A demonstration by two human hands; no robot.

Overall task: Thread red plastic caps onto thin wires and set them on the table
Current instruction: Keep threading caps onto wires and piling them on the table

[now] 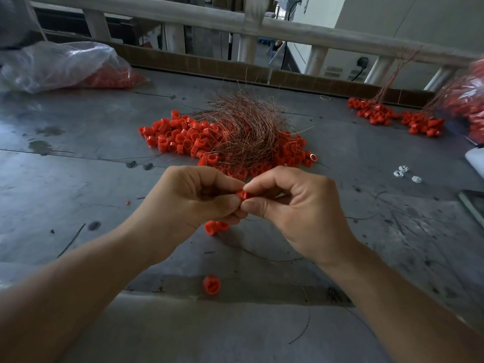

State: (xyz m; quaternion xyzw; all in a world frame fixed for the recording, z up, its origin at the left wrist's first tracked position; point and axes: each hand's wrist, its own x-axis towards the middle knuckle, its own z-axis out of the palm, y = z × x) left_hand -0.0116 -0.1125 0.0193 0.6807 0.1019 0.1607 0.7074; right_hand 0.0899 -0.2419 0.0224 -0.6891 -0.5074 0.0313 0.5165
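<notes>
Head view looked down on two bare forearms reaching over a scuffed grey metal table (78, 166). The left hand (199, 197) and the right hand (296, 205) met at the centre, raised a little above the surface. Both pinched one small red cap (242, 195) between thumb and forefinger, with the other fingers curled under. The cap was bright orange-red plastic, short and round. Only a sliver showed between the fingertips, so whether a wire passed through it could not be told. A fine dark strand (251, 220) curved just beneath the knuckles. Directly below the hands, two more red pieces (216, 227) lay together on the table, and a single cap (211, 284) sat nearer the person, its hollow side up. Beyond the hands spread a loose pile of caps (183, 137), small open rings and cups in the same red. A tangled bundle of thin copper-coloured wires (248, 129) rested on top of the pile, its ends fanning upward. Far right, threaded bunches (398, 117) lay in clusters with their wires rising toward the table's edge. A clear plastic bag (60, 65) holding more red pieces sat at the far left. A few small white pieces (404, 172) lay to the right, and a pale railing (288, 30) crossed behind the table.
</notes>
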